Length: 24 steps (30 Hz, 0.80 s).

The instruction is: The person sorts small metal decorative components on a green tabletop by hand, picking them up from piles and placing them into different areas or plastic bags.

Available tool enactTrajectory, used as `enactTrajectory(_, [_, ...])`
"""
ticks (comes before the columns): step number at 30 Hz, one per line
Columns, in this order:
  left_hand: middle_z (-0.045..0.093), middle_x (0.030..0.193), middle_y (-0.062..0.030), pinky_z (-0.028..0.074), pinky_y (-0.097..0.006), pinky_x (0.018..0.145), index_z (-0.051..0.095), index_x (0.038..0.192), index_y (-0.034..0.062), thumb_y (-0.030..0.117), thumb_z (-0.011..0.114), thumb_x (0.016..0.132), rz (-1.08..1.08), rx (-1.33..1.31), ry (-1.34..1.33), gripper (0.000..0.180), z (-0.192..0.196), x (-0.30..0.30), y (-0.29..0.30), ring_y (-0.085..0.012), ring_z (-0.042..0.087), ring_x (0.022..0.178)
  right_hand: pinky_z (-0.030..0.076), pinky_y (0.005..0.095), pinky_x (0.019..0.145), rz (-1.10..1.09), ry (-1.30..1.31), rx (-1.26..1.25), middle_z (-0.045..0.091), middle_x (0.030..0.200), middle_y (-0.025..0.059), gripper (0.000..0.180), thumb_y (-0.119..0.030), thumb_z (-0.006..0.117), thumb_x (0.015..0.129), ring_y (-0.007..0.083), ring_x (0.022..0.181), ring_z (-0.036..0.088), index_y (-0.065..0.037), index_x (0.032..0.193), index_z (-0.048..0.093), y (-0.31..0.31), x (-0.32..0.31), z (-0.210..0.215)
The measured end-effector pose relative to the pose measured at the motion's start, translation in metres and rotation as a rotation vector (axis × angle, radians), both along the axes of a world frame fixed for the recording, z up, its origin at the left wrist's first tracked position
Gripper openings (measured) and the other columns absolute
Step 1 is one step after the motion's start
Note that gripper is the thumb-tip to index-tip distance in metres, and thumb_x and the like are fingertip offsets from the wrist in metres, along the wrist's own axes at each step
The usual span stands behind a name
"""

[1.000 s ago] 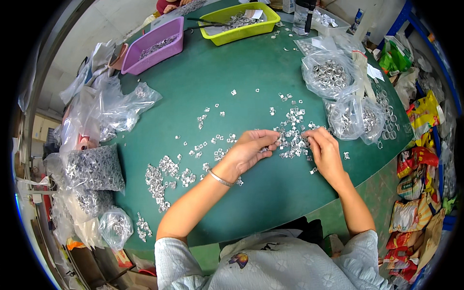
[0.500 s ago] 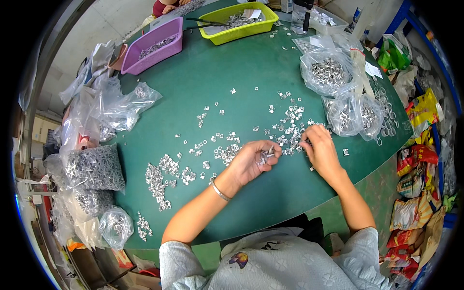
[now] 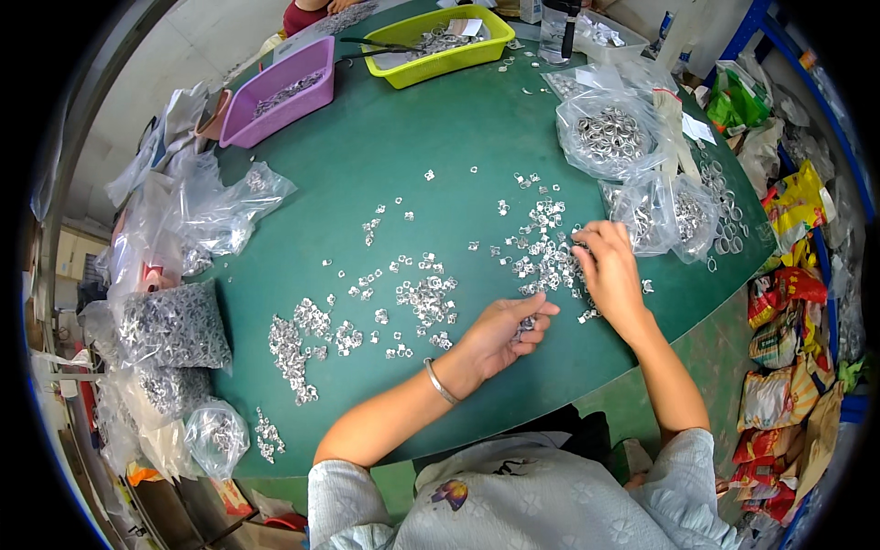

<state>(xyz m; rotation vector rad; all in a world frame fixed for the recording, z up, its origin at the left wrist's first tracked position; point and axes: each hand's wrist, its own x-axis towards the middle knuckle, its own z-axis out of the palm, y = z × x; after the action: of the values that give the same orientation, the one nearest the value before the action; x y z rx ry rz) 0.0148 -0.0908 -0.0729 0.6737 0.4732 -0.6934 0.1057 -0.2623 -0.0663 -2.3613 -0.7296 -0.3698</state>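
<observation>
My left hand (image 3: 506,337) hovers over the near part of the green table, palm turned inward, fingers curled around several small silvery metal ring pieces (image 3: 526,324). To its right, my right hand (image 3: 611,275) reaches to the right edge of a loose pile of similar ring pieces (image 3: 543,261). Its thumb and bent fingers come close together at the pile; whatever lies between the fingertips is too small to make out. Another scattered group of ring pieces (image 3: 425,298) lies left of my left hand, and a denser heap (image 3: 291,353) spreads farther left.
At the back stand a purple basket (image 3: 316,96) and a yellow-green basket (image 3: 500,41), both with metal parts. Clear bags of rings (image 3: 610,137) sit at the right, with larger rings (image 3: 729,206) beside them. Stuffed bags of metal parts (image 3: 174,325) line the left edge.
My left hand has moved toward me and a little right, its fingers closing further over the ring pieces. My right hand has shifted slightly farther away along the pile. The whole view has slid a little.
</observation>
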Motion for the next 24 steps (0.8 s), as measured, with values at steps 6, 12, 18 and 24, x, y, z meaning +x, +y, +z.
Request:
enactTrajectory(6, [0.056, 0.076, -0.0009, 0.038, -0.018, 0.047, 0.057, 0.114, -0.0036, 0.021, 0.051, 0.099, 0.001, 0.007, -0.092, 0.029, 0.002, -0.001, 0.007, -0.0057, 0.048, 0.060, 0.037, 0.0394, 0.080, 0.053, 0.062, -0.014, 0.055, 0.086, 0.0092, 0.015, -0.004, 0.072, 0.074, 0.0281, 0.086, 0.050, -0.003, 0.086, 0.064, 0.002, 0.007, -0.011])
enactTrajectory(12, [0.068, 0.095, -0.0111, 0.056, -0.024, 0.072, 0.056, 0.116, -0.0038, 0.021, 0.050, 0.099, 0.136, -0.083, 0.096, 0.031, 0.025, 0.005, -0.008, -0.0161, 0.066, 0.085, 0.047, 0.0365, 0.081, 0.224, 0.635, 0.288, 0.063, 0.086, 0.0104, 0.018, 0.001, 0.069, 0.075, 0.0292, 0.091, 0.058, -0.001, 0.091, 0.064, -0.004, -0.023, 0.025])
enactTrajectory(18, [0.061, 0.084, -0.0027, 0.051, -0.021, 0.065, 0.055, 0.121, -0.0021, 0.022, 0.050, 0.099, -0.017, -0.505, -0.169, 0.033, -0.021, -0.003, 0.005, -0.0104, 0.059, 0.075, 0.046, 0.0403, 0.080, 0.125, 0.030, -0.061, 0.059, 0.103, 0.0126, 0.020, 0.001, 0.067, 0.075, 0.0318, 0.096, 0.055, -0.001, 0.095, 0.065, -0.019, -0.009, 0.008])
enactTrajectory(24, [0.059, 0.085, 0.0005, 0.049, -0.020, 0.063, 0.060, 0.116, -0.0002, 0.018, 0.054, 0.097, 0.053, -0.001, -0.025, 0.027, 0.007, -0.006, -0.008, -0.0074, 0.057, 0.073, 0.047, 0.0410, 0.077, 0.059, -0.014, -0.100, 0.058, 0.100, 0.0120, 0.010, 0.002, 0.066, 0.076, 0.0324, 0.094, 0.054, 0.000, 0.084, 0.061, -0.017, -0.009, -0.001])
